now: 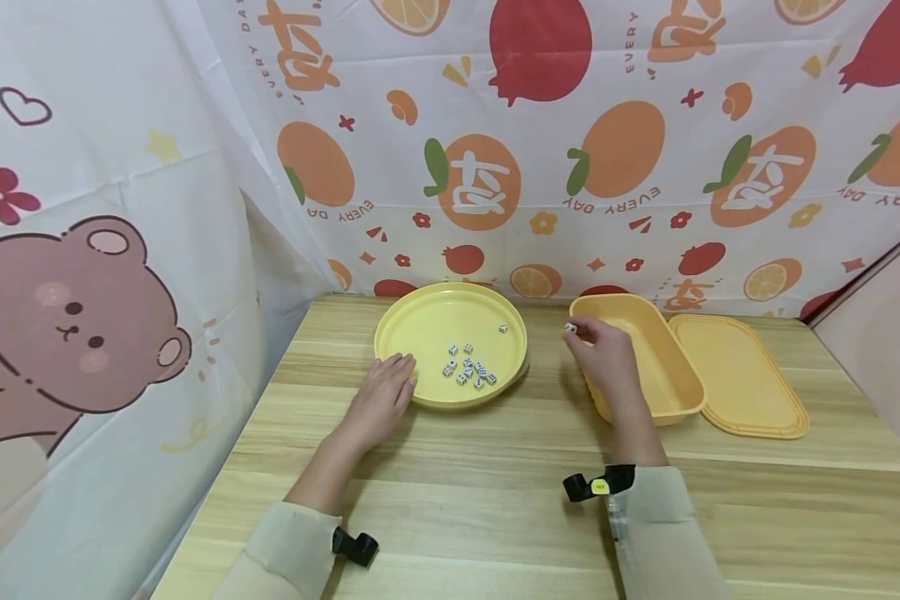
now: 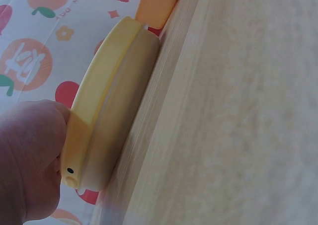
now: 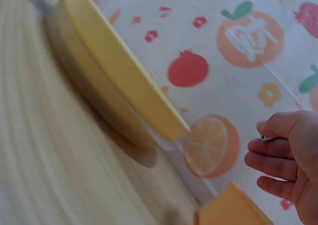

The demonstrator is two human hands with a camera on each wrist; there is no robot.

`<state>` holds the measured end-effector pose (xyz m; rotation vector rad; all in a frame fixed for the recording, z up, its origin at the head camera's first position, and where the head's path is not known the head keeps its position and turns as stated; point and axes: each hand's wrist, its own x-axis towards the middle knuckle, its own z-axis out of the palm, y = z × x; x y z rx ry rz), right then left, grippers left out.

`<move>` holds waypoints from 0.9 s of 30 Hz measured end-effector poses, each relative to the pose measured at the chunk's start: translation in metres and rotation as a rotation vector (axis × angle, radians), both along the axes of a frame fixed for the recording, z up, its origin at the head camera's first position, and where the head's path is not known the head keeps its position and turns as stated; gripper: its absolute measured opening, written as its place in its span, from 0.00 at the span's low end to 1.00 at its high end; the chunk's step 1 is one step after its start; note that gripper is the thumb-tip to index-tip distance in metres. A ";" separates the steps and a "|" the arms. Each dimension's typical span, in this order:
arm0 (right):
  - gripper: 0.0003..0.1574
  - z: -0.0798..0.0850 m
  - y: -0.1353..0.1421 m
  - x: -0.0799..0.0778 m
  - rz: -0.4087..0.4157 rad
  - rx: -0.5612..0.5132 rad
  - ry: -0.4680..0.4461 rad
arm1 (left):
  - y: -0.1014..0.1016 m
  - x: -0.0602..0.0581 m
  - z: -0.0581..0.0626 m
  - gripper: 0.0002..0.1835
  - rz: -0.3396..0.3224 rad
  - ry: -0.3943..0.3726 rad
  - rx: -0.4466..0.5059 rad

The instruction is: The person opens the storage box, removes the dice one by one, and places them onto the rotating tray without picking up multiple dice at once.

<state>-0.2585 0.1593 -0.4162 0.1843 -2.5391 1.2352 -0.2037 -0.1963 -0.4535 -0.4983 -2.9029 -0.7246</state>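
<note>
A round yellow tray (image 1: 427,321) stands on the table with several white dice (image 1: 468,363) in it, most of them grouped toward its near side. One die (image 1: 503,328) lies apart near the tray's right rim. My left hand (image 1: 378,396) rests on the tray's left rim, its fingers fairly straight. Between thumb and fingertip, my right hand (image 1: 607,354) pinches a single die (image 3: 265,137). That hand is raised over the left edge of an orange rectangular container (image 1: 671,379). Part of the container's inside is hidden behind the hand.
A flat orange lid (image 1: 750,375) lies to the right of the container, close against it. Behind the table hangs a fruit-printed curtain (image 1: 543,221); a white sheet with a bear print (image 1: 75,317) hangs at the left. Wood-grain tabletop (image 1: 480,492) spreads in front of the tray.
</note>
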 end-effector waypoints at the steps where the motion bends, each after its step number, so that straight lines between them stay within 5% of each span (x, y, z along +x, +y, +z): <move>1: 0.14 -0.001 -0.005 0.000 0.016 0.010 0.011 | 0.000 0.000 0.000 0.25 0.000 -0.001 0.000; 18: 0.18 -0.016 -0.066 0.010 0.221 0.188 0.057 | 0.000 -0.001 -0.003 0.25 -0.002 -0.003 0.010; 27: 0.19 -0.027 -0.079 0.012 0.294 0.203 -0.042 | 0.000 -0.002 -0.002 0.24 -0.007 0.023 0.013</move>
